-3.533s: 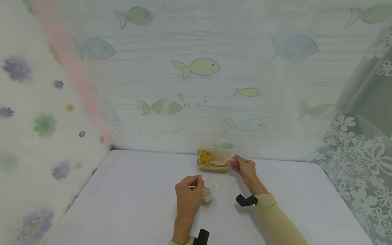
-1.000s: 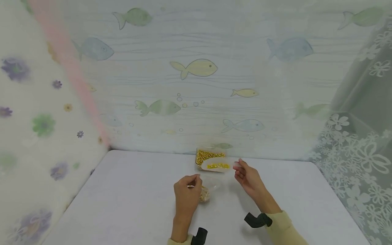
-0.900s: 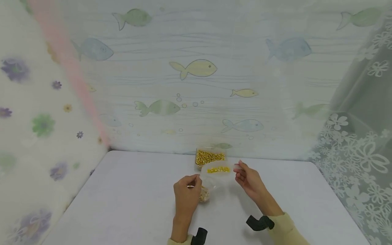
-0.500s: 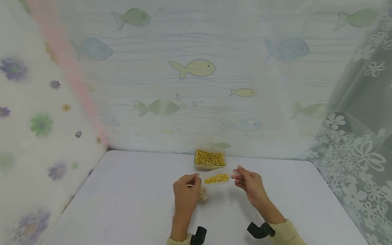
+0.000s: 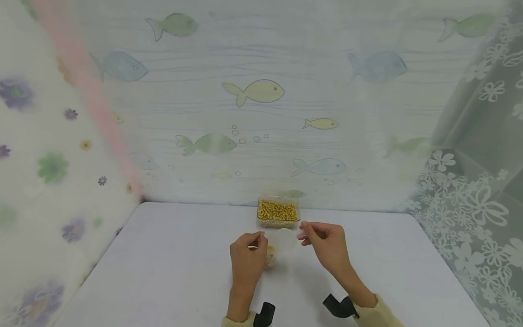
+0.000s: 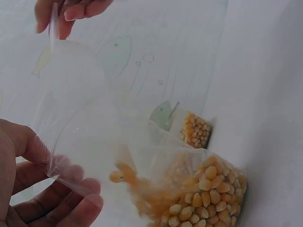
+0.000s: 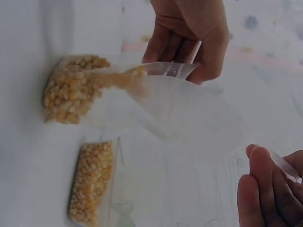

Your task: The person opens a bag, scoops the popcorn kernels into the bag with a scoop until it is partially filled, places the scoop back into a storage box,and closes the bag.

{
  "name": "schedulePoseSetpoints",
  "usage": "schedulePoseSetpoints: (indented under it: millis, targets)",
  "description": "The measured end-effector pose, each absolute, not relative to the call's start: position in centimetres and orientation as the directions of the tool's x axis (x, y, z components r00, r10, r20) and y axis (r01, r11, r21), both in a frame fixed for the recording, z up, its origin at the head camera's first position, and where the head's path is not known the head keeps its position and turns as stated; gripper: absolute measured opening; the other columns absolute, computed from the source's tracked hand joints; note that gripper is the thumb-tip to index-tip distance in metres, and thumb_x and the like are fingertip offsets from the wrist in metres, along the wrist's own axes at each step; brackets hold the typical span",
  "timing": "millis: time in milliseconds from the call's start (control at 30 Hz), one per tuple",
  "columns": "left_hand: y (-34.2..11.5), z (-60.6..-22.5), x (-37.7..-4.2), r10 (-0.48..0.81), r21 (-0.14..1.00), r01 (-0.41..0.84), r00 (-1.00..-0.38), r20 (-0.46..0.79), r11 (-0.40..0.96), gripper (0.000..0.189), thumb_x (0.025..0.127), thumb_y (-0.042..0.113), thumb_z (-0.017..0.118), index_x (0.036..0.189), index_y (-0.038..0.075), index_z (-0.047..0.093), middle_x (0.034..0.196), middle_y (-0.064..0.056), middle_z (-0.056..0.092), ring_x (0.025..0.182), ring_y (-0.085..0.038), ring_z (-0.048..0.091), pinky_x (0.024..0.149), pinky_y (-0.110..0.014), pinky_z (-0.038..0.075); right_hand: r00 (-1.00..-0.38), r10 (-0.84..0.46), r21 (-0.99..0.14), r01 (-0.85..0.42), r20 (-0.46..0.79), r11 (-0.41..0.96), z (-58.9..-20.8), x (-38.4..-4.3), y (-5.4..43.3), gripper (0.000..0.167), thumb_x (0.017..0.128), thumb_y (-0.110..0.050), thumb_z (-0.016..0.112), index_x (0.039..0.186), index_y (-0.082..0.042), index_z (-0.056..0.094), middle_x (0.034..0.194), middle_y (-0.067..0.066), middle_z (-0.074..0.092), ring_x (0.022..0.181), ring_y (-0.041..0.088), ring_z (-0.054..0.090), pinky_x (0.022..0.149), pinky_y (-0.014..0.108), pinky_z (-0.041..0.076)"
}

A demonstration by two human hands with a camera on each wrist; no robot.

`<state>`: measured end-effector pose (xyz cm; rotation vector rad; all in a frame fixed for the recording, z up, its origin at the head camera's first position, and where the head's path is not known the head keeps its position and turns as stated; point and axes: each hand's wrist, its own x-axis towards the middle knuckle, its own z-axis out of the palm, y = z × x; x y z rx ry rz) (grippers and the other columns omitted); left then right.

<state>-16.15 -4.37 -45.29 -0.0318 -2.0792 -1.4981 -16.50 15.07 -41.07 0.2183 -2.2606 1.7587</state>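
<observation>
My left hand (image 5: 247,256) pinches the mouth of a clear plastic bag (image 6: 75,187), which stands on the table with corn kernels (image 6: 213,194) in its bottom. With thumb and fingers, my right hand (image 5: 327,243) grips the handle of a translucent white scoop (image 7: 203,116). The scoop is tipped steeply, its lip in the bag's mouth. A blurred stream of kernels (image 7: 120,79) falls from it into the bag, seen in both wrist views. In the head view, my left hand hides much of the bag.
A clear rectangular container (image 5: 278,224) full of corn kernels stands near the back edge of the white table (image 5: 184,263), just beyond the hands. Behind it hangs a fish-patterned curtain (image 5: 188,181). Lace fabric (image 5: 457,236) lines the right side.
The scoop came up out of the container loaded with kernels, moved toward me to the bag, and has tipped over. My right hand turned with it; my left hand stayed on the bag.
</observation>
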Motion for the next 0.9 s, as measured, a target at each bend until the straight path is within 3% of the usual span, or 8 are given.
schedulePoseSetpoints:
  millis: [133,333,700,900]
  targets:
    - [-4.4,-45.2,-16.1,-0.301,0.863,0.328,-0.839,0.453,0.384,0.013,0.086,-0.002,0.070,0.087,0.003,0.082,0.072,-0.001,0.072,0.065,-0.008,0.064,0.061,-0.023,0.058,-0.917,0.022,-0.869,-0.369,0.397,0.329,-40.7,-15.7,14.4,0.015,0.097,-0.014,0.070,0.094,-0.003,0.080,0.074,0.002,0.076,0.061,0.011,0.069,0.055,0.030,0.056]
    - [-4.4,-45.2,-16.1,-0.303,0.869,0.320,-0.844,0.442,0.378,0.012,0.086,-0.001,0.071,0.086,0.003,0.081,0.071,-0.001,0.072,0.064,-0.008,0.065,0.061,-0.024,0.057,-0.873,-0.037,-0.804,-0.463,0.486,0.372,-40.1,-15.5,14.3,0.014,0.097,-0.012,0.070,0.093,-0.003,0.080,0.073,0.000,0.076,0.061,0.008,0.068,0.055,0.026,0.055]
    - [-4.5,-45.3,-16.0,-0.297,0.889,0.291,-0.866,0.402,0.354,0.012,0.088,0.000,0.070,0.088,0.004,0.082,0.071,0.001,0.070,0.067,-0.009,0.065,0.061,-0.022,0.055,-0.860,-0.133,-0.767,-0.501,0.493,0.401,-36.9,-16.1,14.9,0.014,0.097,-0.013,0.069,0.096,-0.004,0.080,0.075,0.000,0.076,0.064,0.008,0.069,0.059,0.025,0.056]
    - [-4.5,-45.3,-16.0,-0.304,0.897,0.257,-0.877,0.373,0.359,0.013,0.089,0.000,0.070,0.088,0.007,0.082,0.073,0.002,0.071,0.068,-0.009,0.065,0.062,-0.021,0.055,-0.851,-0.095,-0.773,-0.511,0.516,0.375,-35.8,-16.0,15.0,0.014,0.097,-0.011,0.068,0.099,-0.002,0.080,0.078,0.003,0.076,0.065,0.010,0.070,0.064,0.024,0.058]
